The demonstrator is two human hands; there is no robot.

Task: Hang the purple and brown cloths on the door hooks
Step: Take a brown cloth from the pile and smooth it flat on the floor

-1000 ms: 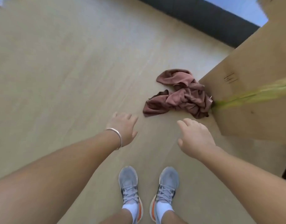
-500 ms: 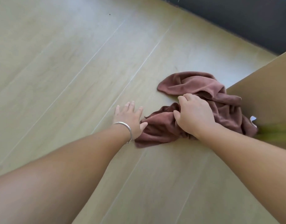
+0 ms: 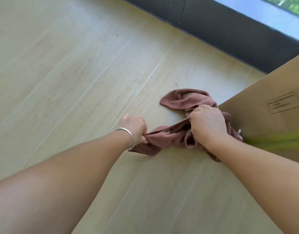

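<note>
A crumpled brown cloth (image 3: pixel 180 100) lies on the pale wood floor beside a cardboard box. My left hand (image 3: pixel 134 126), with a silver bangle at the wrist, pinches the cloth's near left corner. My right hand (image 3: pixel 207 125) grips a bunched fold in the cloth's middle, and an edge stretches between the two hands. The far part of the cloth still rests on the floor. No purple cloth and no door hooks are in view.
A large cardboard box (image 3: pixel 272 115) stands on the right, touching the cloth, with a blurred yellow-green strip (image 3: pixel 277 142) across its side. A dark baseboard (image 3: pixel 229 31) under a window runs along the far edge. The wood floor (image 3: pixel 69 73) spreads out to the left.
Both hands reached down to the brown cloth. The left hand went from lying flat beside it to pinching its corner; the right hand closed on a fold and pulled the edge taut.
</note>
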